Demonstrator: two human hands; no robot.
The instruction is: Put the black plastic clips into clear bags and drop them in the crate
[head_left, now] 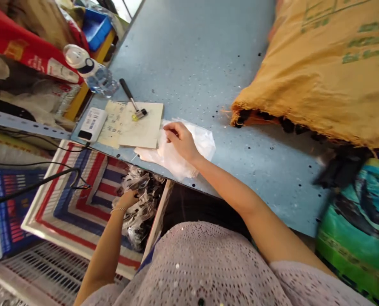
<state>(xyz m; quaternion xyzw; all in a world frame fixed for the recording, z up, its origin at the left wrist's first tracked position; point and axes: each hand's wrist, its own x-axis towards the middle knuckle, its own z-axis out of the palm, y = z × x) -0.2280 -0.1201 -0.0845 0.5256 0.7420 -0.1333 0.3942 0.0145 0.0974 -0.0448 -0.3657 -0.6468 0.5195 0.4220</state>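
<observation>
My right hand (pixel 180 138) is over a crumpled white plastic bag (pixel 205 142) on the blue table, fingers curled together; whether anything small is between them I cannot make out. My left hand (pixel 129 199) reaches into a red, white and blue striped basket (pixel 61 204) below the table edge. Its fingers are hidden among crinkled clear and dark plastic packets (pixel 141 229). Left of the bag lies a cream board (pixel 147 131), with a black-handled tool (pixel 128 93) resting on it. Beside the board are a sheet with handwriting (pixel 112 123) and a white device (pixel 93 124).
A clear bottle (pixel 101 78) stands at the table's left edge (pixel 122 46). An orange woven sack (pixel 317 85) covers the right side, dark pieces showing at its opening. A green and blue bag (pixel 358 238) stands lower right. Black cables (pixel 32 185) cross the left side.
</observation>
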